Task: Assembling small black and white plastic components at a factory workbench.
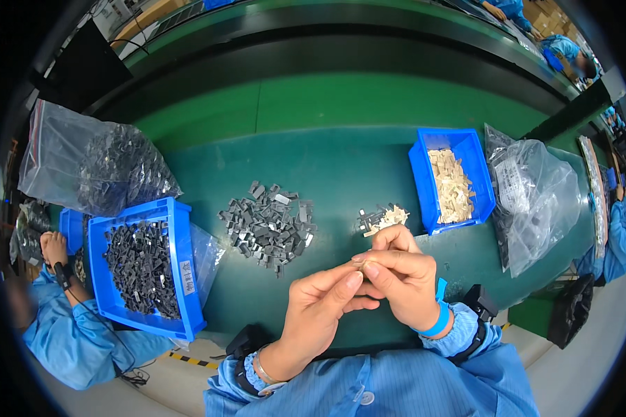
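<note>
My left hand and my right hand meet above the near part of the green table, thumbs and forefingers pinched together. Between the fingertips shows a sliver of a small beige piece; most of it is hidden, and whether a dark part is joined to it I cannot tell. Just beyond my right hand lies a little heap of beige pieces, with a few dark grey pieces at its left side. A larger pile of dark grey plastic pieces is spread to the left of it.
A blue bin of black plastic parts stands at left, a clear bag of dark parts behind it. On the right are a blue bin of beige pieces and another plastic bag. A co-worker's hand is at far left.
</note>
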`<state>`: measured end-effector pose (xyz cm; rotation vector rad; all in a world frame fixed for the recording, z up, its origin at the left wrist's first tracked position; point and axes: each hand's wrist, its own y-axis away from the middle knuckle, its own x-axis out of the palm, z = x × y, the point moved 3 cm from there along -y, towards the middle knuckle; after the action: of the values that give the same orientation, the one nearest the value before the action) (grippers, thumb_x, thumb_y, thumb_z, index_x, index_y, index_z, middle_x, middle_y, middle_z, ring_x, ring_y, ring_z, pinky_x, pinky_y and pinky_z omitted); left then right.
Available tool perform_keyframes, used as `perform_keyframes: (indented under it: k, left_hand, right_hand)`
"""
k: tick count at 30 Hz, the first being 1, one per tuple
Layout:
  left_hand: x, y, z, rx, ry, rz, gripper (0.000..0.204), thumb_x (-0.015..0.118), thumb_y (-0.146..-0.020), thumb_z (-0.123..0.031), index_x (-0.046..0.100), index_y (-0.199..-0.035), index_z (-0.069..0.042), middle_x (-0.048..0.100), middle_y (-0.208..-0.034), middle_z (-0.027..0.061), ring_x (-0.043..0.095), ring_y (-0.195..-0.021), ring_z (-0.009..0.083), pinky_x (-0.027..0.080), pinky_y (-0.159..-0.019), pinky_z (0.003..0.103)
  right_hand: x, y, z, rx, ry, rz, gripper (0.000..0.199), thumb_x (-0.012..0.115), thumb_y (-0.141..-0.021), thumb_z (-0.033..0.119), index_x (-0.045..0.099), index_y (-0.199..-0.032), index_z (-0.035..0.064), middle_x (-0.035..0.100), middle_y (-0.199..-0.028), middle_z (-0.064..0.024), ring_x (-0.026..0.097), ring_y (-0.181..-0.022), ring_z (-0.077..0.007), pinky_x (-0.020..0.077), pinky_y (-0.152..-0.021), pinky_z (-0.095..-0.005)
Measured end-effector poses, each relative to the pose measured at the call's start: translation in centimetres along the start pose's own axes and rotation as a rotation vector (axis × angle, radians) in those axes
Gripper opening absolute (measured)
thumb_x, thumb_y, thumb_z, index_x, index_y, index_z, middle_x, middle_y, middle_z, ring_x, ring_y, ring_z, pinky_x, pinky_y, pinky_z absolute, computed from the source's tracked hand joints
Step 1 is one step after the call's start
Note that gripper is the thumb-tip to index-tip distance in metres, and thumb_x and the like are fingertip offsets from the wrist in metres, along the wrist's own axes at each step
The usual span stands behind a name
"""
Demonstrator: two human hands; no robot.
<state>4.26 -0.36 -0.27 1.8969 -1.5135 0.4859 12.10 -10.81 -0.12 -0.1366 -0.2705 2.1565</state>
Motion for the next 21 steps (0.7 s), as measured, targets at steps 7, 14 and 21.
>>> perform_keyframes:
  k: [7,14,21]
  left_hand:
    - [-0.6,0.4,-0.3,0.093,-0.100,-0.091,0.019,0.053,-0.087,-0.008,0.059,-0.094,0.009,0.062,-0.085,0.0147,0.064,-0.070,0.0180,0.054,-0.064,0.028]
    - [-0.5,1.1,-1.1,0.235,-0.469,-0.141,0.012,0.056,-0.082,0.001,0.061,-0.091,0.007,0.063,-0.077,0.0138,0.063,-0.067,0.0173,0.053,-0.060,0.026]
    - [-0.3,1.4,-2.2,0.473,-0.857,-0.074,0.009,0.059,-0.078,0.002,0.062,-0.085,0.006,0.063,-0.074,0.0129,0.061,-0.062,0.0153,0.048,-0.054,0.024]
  right_hand:
    - [-0.7,-0.9,2.7,-0.254,0.283,0.016,0.024,0.066,-0.070,0.001,0.065,-0.094,0.0049,0.051,-0.087,-0.0078,0.049,-0.066,-0.0136,0.0397,-0.055,-0.0247]
    - [-0.7,-1.6,3.1,-0.377,0.487,0.356,0.024,0.069,-0.066,0.005,0.065,-0.090,0.0051,0.056,-0.081,-0.0057,0.054,-0.066,-0.0177,0.0406,-0.056,-0.0290]
    - [-0.5,-1.5,2.6,-0.318,0.416,0.354,0.020,0.070,-0.066,0.005,0.065,-0.086,0.0039,0.056,-0.079,-0.0049,0.054,-0.067,-0.0177,0.0401,-0.057,-0.0284]
